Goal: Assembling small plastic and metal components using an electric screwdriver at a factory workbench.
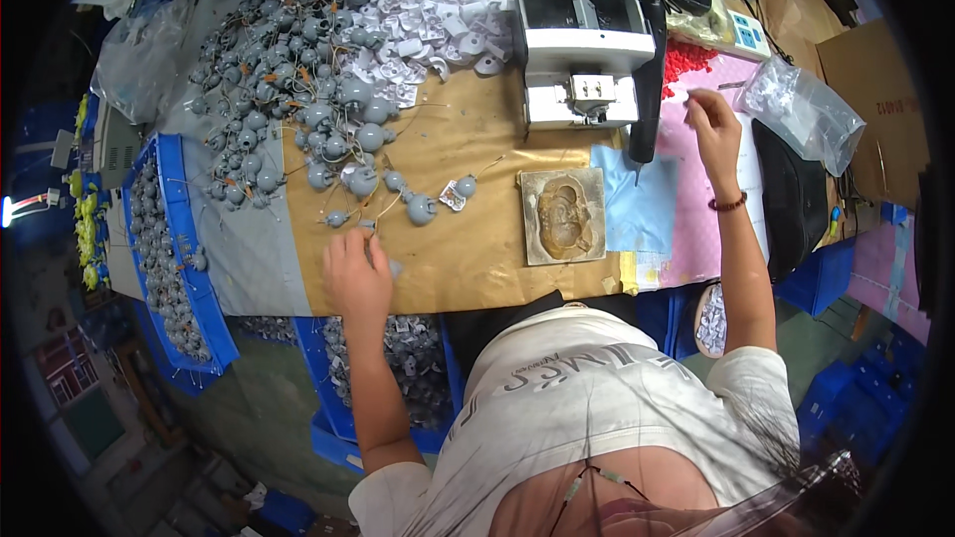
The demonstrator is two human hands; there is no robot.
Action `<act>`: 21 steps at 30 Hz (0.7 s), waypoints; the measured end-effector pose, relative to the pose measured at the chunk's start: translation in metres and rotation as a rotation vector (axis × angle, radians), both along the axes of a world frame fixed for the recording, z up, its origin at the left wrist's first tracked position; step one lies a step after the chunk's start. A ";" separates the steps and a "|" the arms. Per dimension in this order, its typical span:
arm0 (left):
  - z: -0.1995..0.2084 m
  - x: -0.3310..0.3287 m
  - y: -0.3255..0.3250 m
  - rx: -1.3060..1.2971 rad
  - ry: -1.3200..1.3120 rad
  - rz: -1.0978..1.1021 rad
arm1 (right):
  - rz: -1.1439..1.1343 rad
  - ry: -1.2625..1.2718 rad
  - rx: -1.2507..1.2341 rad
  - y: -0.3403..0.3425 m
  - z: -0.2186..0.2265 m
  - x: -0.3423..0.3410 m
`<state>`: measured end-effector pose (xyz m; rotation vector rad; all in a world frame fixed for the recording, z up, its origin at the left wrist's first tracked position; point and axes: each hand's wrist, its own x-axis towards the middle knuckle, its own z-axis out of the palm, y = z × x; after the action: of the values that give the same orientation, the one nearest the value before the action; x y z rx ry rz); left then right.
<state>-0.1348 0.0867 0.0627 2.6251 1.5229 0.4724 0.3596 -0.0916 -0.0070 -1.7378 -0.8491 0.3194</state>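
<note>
My left hand (358, 273) is over the near edge of the brown table covering, its fingers curled down. Just past its fingertips are wires and a small grey ball-shaped part (336, 219). A bit of grey shows beside the hand, but what the fingers hold is hidden. Raised at the right, my right hand (714, 129) has its fingers bent together near a pile of small red pieces (686, 62); anything in them is too small to name. A larger grey ball part (422, 209) and a white plastic piece (455, 196) lie between my hands.
A heap of grey wired ball parts (288, 70) and white plastic pieces (468, 25) covers the back left. Mid-table are a white machine (580, 45), a dark electric screwdriver (649, 89) and a square mould block (562, 217). A blue bin (221, 328) stands left.
</note>
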 end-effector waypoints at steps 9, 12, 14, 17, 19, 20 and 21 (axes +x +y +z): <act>-0.033 -0.005 0.098 -0.077 -0.256 0.034 | 0.279 0.332 0.003 -0.019 0.027 -0.081; -0.036 0.001 0.120 -0.179 0.008 -0.034 | 0.304 0.371 -0.012 -0.021 0.028 -0.088; -0.023 0.018 0.113 -0.158 0.242 -0.061 | 0.327 0.387 -0.027 -0.019 0.030 -0.095; -0.033 0.017 0.110 -0.065 0.173 -0.065 | 0.365 0.365 -0.029 -0.016 0.037 -0.112; -0.036 0.002 0.110 -0.048 0.034 -0.051 | 0.417 0.248 -0.023 -0.015 0.041 -0.120; -0.038 -0.003 0.104 -0.058 -0.083 0.003 | 0.434 0.194 -0.026 -0.016 0.041 -0.122; -0.038 -0.006 0.098 -0.062 -0.205 0.053 | 0.450 0.140 -0.028 -0.018 0.041 -0.124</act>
<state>-0.1405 0.1847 0.0246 2.4098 1.5197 0.6642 0.2358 -0.1096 0.0342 -1.5160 -1.1318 0.7453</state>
